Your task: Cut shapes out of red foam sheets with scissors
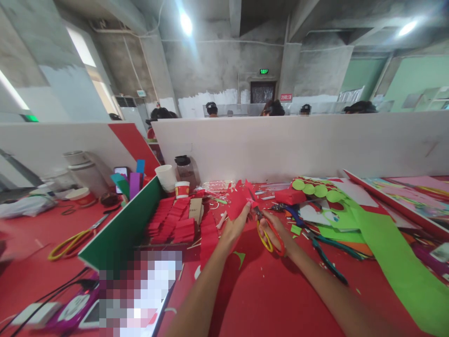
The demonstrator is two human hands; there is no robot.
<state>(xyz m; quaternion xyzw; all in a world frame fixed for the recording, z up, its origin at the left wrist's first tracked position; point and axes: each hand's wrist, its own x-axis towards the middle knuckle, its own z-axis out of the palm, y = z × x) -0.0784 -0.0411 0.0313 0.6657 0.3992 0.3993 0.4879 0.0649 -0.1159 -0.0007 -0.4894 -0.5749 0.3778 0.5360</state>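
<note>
Over the middle of the red table [266, 299], my left hand [239, 222] grips a piece of red paper [235, 199] with jagged cut edges. My right hand [275, 229] holds scissors [270, 241] with red and yellow handles, its fingers in the loops. The scissor blades point up and left and meet the paper's right side. A small green scrap [240, 259] lies on the table below my hands. Stacks of folded red paper [180, 220] lie to the left of my left hand.
Pliers [326, 255] and a long green sheet [389, 262] lie at the right. Green circles [320, 190] sit behind them. At the left stand a green divider [119, 229], paper cups [166, 178] and a bottle [184, 169]. A white partition [280, 145] crosses behind, with people's heads beyond.
</note>
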